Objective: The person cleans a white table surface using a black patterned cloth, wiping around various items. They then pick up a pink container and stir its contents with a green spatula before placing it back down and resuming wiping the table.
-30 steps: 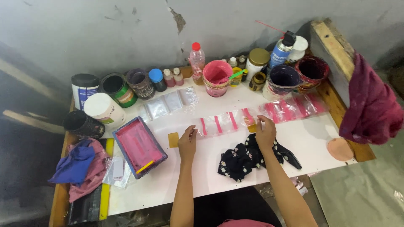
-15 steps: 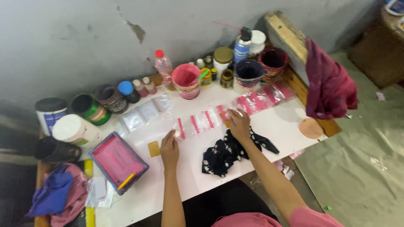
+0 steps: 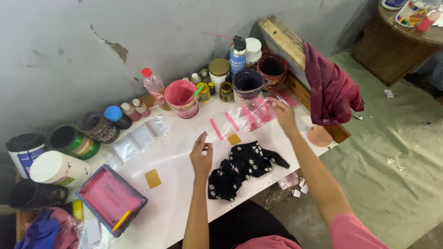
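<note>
- Near left corner of the white table (image 3: 180, 203): a blue-rimmed tray (image 3: 110, 199) with a pink inside and a yellow strip lying in it.
- Left of the tray, at the table edge: bunched blue and pink rags (image 3: 46, 230).
- Just right of the tray: a small tan square card (image 3: 152, 178) lying flat on the table.
- Near centre: a black floral cloth (image 3: 242, 167) crumpled on the table, between the two forearms.
- Left hand (image 3: 201, 156): raised just above the table, fingers pinched on the left end of a strip of clear plastic bags with pink stripes (image 3: 240, 119).
- Right hand (image 3: 283, 115): further right and farther off, fingers closed on the right end of the same strip.
- The strip hangs stretched between both hands, lifted off the table and sloping up to the right. A second tan card (image 3: 234, 139) lies under it.
- Mid-left: several clear empty bags (image 3: 138, 138) lying in a row on the table.
- Far edge, along the wall: a pink bucket (image 3: 182, 98) with a green stick, a clear bottle with red cap (image 3: 153, 85), a dark purple tub (image 3: 248, 83), a blue spray can (image 3: 238, 54), plus assorted jars and paint tins.
- Far right: a dark red cloth (image 3: 331, 90) draped over a wooden board.
</note>
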